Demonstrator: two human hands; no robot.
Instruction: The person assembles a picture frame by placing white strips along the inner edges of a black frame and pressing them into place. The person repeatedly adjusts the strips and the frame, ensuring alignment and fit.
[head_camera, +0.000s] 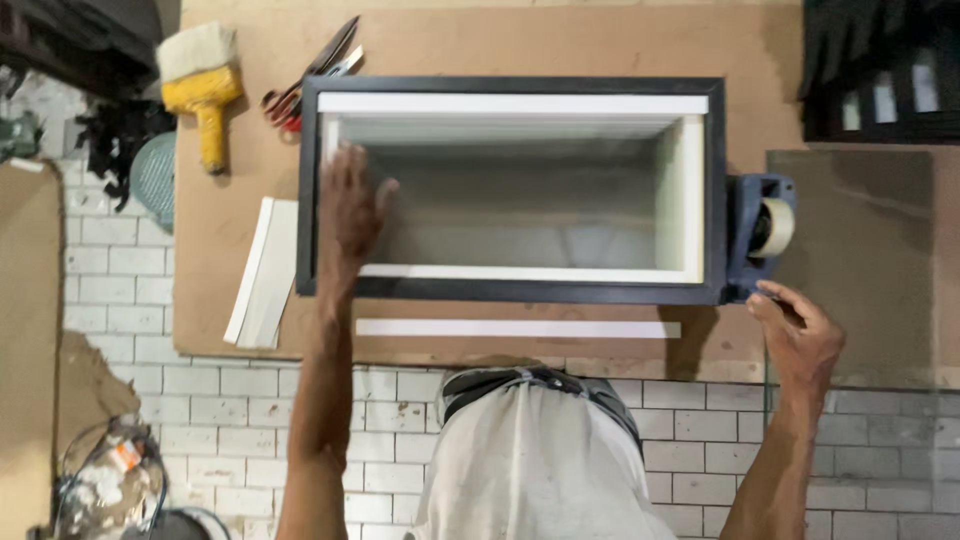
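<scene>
The work looks to be at the lining stage of a dark-framed box (510, 88) that lies in the middle of a brown board (240, 250) spread over the tiled floor (250, 420). The left hand (352, 205) is laid flat, fingers (345, 165) spread and released, on the white panel (330, 140) at the box's left inner wall, apparently pressing it into place. The right hand (800, 335) reaches toward the board's right near corner, fingertips just beside a blue tape dispenser (760, 230) that touches the box's right end; whether it grips anything I cannot tell. White panels line the box's inner walls; otherwise its hollow looks empty. A loose white strip (518, 328) lies along the near side of the box, and more white pieces (262, 270) lie to its left. A yellow-handled brush (203, 85) and scissors (315, 70) rest near the board's far left corner. Next, the panel probably needs holding square while tape is brought over.
</scene>
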